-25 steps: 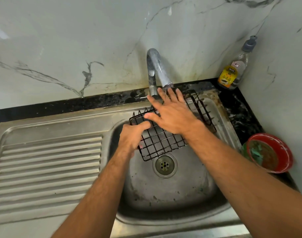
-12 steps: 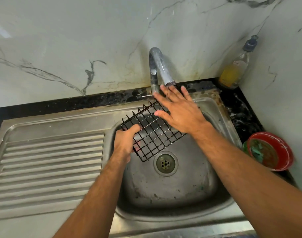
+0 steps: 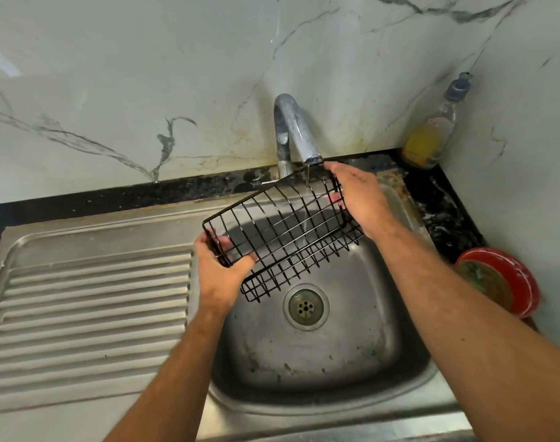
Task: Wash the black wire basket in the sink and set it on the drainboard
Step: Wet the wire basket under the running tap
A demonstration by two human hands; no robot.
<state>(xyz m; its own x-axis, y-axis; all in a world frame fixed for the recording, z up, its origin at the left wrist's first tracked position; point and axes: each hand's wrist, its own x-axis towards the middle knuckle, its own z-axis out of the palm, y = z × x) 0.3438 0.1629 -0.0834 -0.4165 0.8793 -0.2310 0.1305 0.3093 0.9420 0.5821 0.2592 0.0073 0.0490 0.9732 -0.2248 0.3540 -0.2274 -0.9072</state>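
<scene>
Both hands hold the black wire basket (image 3: 281,231) tilted over the steel sink (image 3: 320,362) — left hand (image 3: 219,275) and right hand (image 3: 361,197) have fingers clamped on opposite ends, likely so the thin tap stream (image 3: 306,199) rinses through; the ribbed drainboard (image 3: 90,307) waits leftward.

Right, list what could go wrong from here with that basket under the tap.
1. The black wire basket is wet and each hand, left hand and right hand, grips only an end; it could slip into the sink.
2. Its far rim sits close to the tap spout; lifting could knock it.
</scene>
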